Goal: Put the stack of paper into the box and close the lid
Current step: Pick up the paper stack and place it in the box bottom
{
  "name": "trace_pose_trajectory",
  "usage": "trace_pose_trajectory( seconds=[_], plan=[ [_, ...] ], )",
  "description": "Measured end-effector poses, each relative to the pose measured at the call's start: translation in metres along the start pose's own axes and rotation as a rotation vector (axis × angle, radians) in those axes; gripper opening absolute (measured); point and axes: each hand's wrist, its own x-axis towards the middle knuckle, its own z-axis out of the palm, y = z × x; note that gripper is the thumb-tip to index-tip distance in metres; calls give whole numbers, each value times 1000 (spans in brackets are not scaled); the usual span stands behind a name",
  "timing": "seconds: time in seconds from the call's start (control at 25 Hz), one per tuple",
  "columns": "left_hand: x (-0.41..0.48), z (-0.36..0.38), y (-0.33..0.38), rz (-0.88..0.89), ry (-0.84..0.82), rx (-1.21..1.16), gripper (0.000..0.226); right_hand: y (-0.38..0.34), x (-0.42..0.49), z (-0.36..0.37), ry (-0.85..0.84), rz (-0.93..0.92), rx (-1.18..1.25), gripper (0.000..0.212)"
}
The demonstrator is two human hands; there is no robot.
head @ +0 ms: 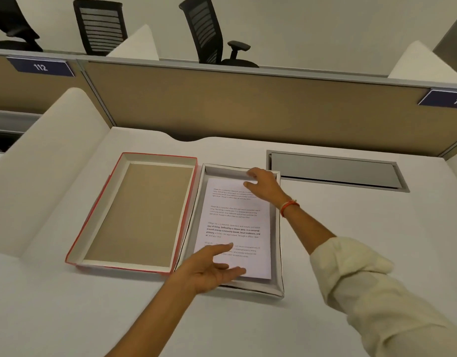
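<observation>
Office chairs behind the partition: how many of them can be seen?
3. One office chair is at the far left, cut off by the frame edge; one is left of centre; one is near the centre, turned sideways. The partition may hide others.

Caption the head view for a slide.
Both hands, left hand and right hand, settle the stack of paper into the box; lid lies open alongside.

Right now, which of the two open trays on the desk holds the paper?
The grey tray on the right holds the paper; the red-edged tray beside it is empty.
</observation>
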Motion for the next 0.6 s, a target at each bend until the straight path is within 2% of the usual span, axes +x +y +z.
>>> trace_pose_trajectory(
  seconds=[0.16,0.36,0.48,0.6],
  plan=[
    [5,3,-18,-19,-90,-132,45,-4,25,1,-132,-22,-115,40],
    [15,6,-14,-24,-10,-75,44,0,45,9,-215,-9,-171,26],
    [20,8,-13,-42,46,-68,49,2,54,12,-239,-6,-159,29],
    [26,8,-15,-82,63,-102,38,5,64,12,-240,-6,-107,32]
  ],
)
